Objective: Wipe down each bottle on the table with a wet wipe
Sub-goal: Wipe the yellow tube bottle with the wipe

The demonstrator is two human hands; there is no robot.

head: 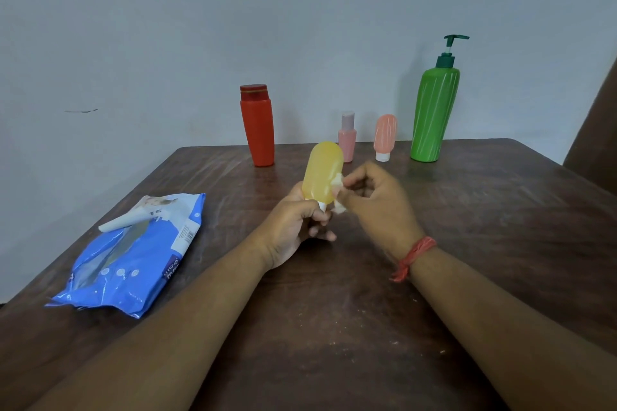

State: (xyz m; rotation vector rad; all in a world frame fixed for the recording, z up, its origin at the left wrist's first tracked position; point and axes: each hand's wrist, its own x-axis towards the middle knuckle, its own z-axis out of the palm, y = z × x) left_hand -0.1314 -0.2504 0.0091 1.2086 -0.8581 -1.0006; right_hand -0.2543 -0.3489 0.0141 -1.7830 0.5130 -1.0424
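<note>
Yellow and translucent, the small bottle (323, 173) stands cap-down in the middle of the frame, raised above the dark wooden table (467, 210). The left hand (293, 227) grips it at the bottom, fingers curled round its white cap. The right hand (374, 197), a red thread band (414, 257) at its wrist, has its fingers bent in and pinches a crumpled white wet wipe (338, 193) against the bottle's right side; only scraps of the wipe show between fingers and bottle. Along the table's far edge, in the upper middle of the frame, four more bottles stand in a row before a pale wall: a red bottle (257, 127) at the left, then a small pink bottle (347, 138) partly behind the yellow one's top, a salmon tube (384, 137) standing on its white cap, and a tall green pump bottle (434, 113) at the right with a dark green pump. All four stand upright and apart from each other. At the lower left of the frame a blue wipes packet (133, 264) lies flat on the table, its white flap lifted open.
</note>
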